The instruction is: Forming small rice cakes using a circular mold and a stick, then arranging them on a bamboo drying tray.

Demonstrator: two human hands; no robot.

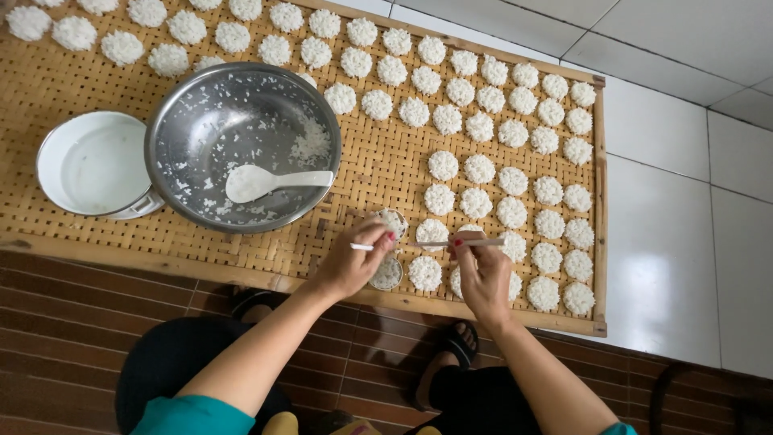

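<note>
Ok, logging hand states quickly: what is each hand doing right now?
Left hand: closed on a small round mould.
Right hand: closed on a thin stick.

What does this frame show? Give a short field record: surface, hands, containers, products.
surface: woven bamboo tray
left hand: holds small round mould
right hand: holds thin pale stick
containers: steel bowl with white plastic spoon; white round bowl
products: round white rice cakes in rows

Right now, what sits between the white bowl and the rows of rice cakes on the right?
In the head view, a steel mixing bowl holding a white rice paddle sits between the white bowl and the rice cakes.
</note>
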